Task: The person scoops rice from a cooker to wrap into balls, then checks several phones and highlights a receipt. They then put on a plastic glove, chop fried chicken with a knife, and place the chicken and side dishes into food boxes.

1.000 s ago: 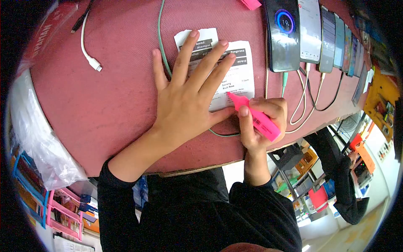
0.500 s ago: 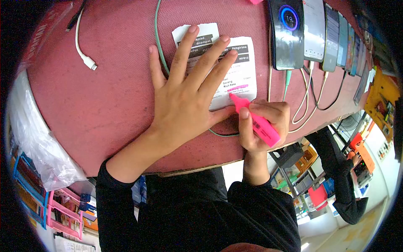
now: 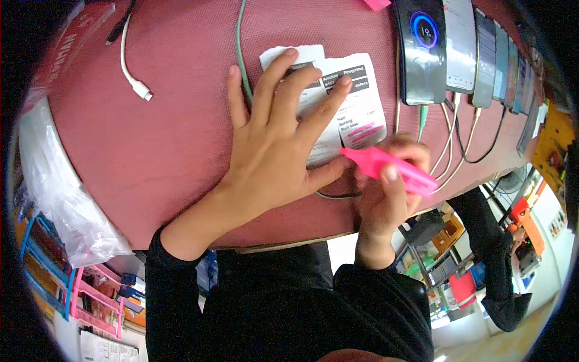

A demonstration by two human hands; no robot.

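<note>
Two printed paper slips lie side by side and partly overlapping on the table: a left slip and a right slip with dark header bands. My left hand rests over them, fingers spread, covering much of the left one. Pink highlighted lines show near the bottom of the right slip. In my right hand, a pink highlighter is gripped between thumb and fingers. Its tip points left, by the lower edges of the slips and close to my left thumb.
Several phones, among them a black phone with a charging ring, stand in a row at the right, cables attached. A white cable lies at the left. Plastic wrap hangs at the table edge. Another person's dark sleeve shows at lower right.
More pink highlighting now shows on the right slip. The highlighter tip has moved off those lines, toward the lower left, and the highlighter lies flatter. The whole view has shifted slightly.
</note>
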